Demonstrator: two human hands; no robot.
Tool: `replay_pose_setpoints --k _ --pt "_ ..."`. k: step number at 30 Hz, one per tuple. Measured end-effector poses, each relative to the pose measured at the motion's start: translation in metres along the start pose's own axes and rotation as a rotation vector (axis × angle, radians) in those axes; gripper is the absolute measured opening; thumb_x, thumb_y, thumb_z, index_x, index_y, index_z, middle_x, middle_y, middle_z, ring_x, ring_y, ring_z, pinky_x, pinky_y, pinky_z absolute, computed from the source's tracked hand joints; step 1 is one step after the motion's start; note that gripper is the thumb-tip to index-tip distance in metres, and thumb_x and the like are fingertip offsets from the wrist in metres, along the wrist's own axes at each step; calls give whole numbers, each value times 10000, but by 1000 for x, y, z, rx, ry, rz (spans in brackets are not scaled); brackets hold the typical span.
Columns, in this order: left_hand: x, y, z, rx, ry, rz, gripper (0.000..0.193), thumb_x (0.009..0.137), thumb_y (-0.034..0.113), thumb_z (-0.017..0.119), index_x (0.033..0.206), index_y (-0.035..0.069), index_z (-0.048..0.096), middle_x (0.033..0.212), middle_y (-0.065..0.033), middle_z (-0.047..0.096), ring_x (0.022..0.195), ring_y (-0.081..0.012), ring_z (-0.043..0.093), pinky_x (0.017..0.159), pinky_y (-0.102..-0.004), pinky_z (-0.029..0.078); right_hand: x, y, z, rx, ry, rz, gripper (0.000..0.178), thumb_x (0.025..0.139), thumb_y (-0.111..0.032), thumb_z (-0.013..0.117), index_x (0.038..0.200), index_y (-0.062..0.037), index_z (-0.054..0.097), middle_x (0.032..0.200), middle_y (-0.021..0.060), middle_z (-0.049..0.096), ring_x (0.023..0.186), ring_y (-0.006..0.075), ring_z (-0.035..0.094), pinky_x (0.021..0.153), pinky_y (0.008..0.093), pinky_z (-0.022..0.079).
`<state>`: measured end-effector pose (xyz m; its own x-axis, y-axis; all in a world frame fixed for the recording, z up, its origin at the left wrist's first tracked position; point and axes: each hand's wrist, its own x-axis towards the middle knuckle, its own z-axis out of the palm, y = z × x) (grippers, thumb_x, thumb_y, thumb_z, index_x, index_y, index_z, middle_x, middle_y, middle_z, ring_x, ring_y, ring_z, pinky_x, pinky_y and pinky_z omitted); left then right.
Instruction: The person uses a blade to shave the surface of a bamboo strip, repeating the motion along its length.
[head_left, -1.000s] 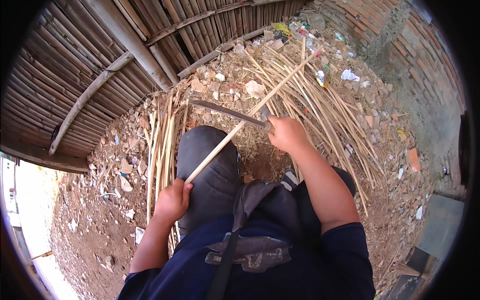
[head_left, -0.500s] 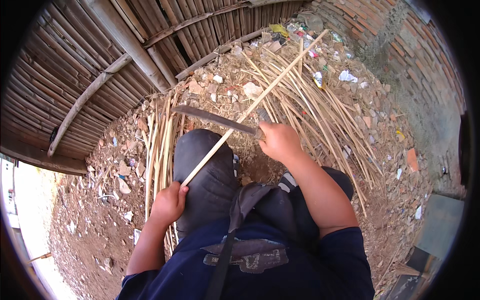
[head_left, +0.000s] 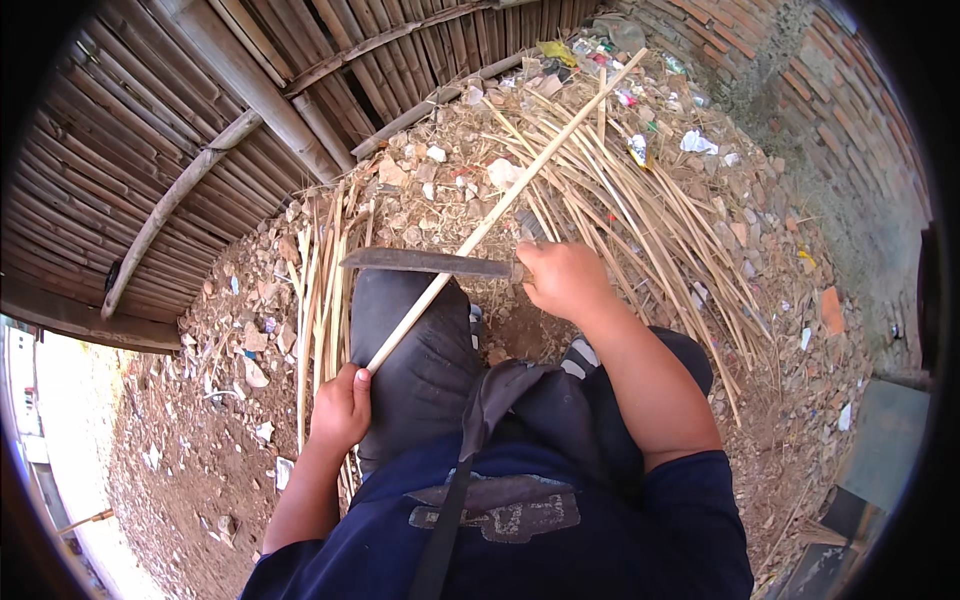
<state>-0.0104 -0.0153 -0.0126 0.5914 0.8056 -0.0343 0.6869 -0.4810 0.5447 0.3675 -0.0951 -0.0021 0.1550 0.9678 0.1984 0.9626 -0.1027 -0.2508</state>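
A long pale bamboo strip slants from my left hand up to the far right, passing over my left knee. The fingers of that hand are wrapped round its near end. My right hand grips the handle of a machete, most of the handle being hidden in the fist. Its dark blade points left and lies across the strip, just above the knee. Whether the edge bites into the strip I cannot tell.
Several split strips lie in a pile on the rubble-strewn ground at right, and another bundle lies beside my left leg. A bamboo wall rises at the far left, a brick wall at the right. Litter is scattered about.
The machete has come nearer to me along the strip, and its blade has turned from slanting to nearly level. My left hand keeps hold of the strip, almost unmoved.
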Motion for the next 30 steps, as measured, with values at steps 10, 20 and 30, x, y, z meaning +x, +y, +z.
replay_pose_setpoints --k 10,20,30 --pt "7 -3 -10 -26 -51 -7 374 1068 286 557 815 12 531 683 -259 592 665 -487 600 594 -526 451 5 12 11 45 -9 145 320 775 -201 742 1067 -92 666 850 179 706 797 396 701 718 512 556" --pt "14 -7 -14 -129 -108 -40 388 1043 324 614 814 14 570 643 -205 592 590 -390 596 580 -459 462 9 40 4 97 10 384 335 800 -200 759 1101 -80 672 829 195 708 828 394 711 741 495 567" --pt "15 -4 -14 -45 -90 -49 367 1030 320 633 824 18 596 627 -181 600 558 -363 595 567 -441 465 11 79 17 182 116 537 199 827 -201 720 979 -79 681 853 196 717 859 385 719 755 495 567"
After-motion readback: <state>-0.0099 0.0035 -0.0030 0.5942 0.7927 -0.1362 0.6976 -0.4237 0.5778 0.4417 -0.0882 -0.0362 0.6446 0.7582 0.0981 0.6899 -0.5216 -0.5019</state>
